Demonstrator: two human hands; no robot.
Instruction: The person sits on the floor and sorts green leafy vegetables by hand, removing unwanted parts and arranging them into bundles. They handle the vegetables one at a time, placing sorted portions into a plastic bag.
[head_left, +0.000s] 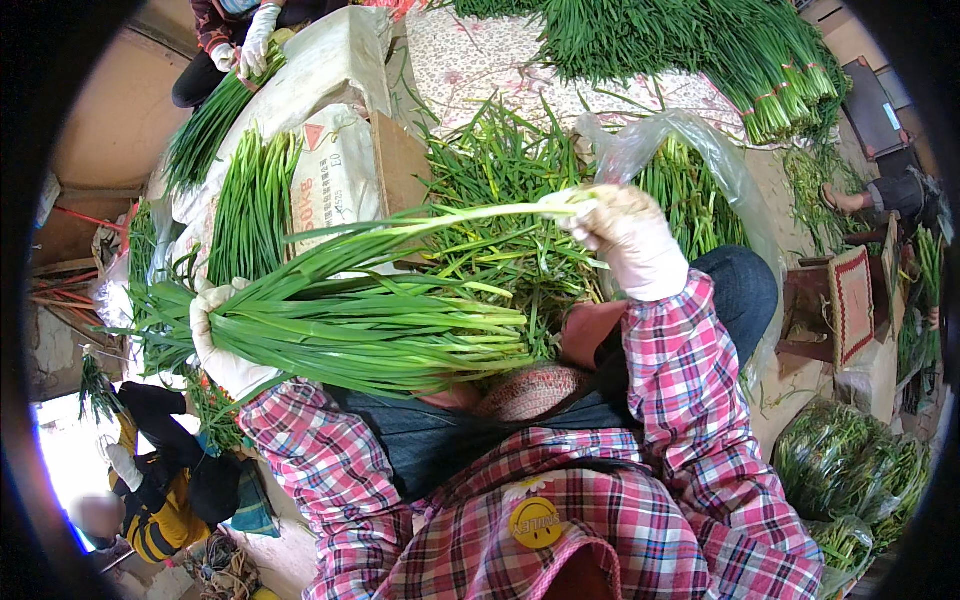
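Note:
My left hand (221, 341), in a white glove, is closed around the leafy end of a loose bunch of garlic chives (382, 330). The pale stalk ends of that bunch point right, above my lap. Raised to the right, my gloved right hand (630, 236) pinches the pale base of a few chive stalks (457, 219). Their leaves run left and merge with the bunch at my left hand. Beneath both hands lies a heap of loose leaves and trimmings (510, 195). A clear plastic bag (712, 150) stands beside my right hand, with chives (686, 202) inside.
A bundle of chives (251, 202) leans by a printed woven sack (341, 172). Tied bundles (780, 105) lie on a floral cloth (480, 67). At upper left, a person's gloved hands (255, 49) hold another bundle. Another person (165, 480) is at lower left. Bagged greens (840, 457) sit at right.

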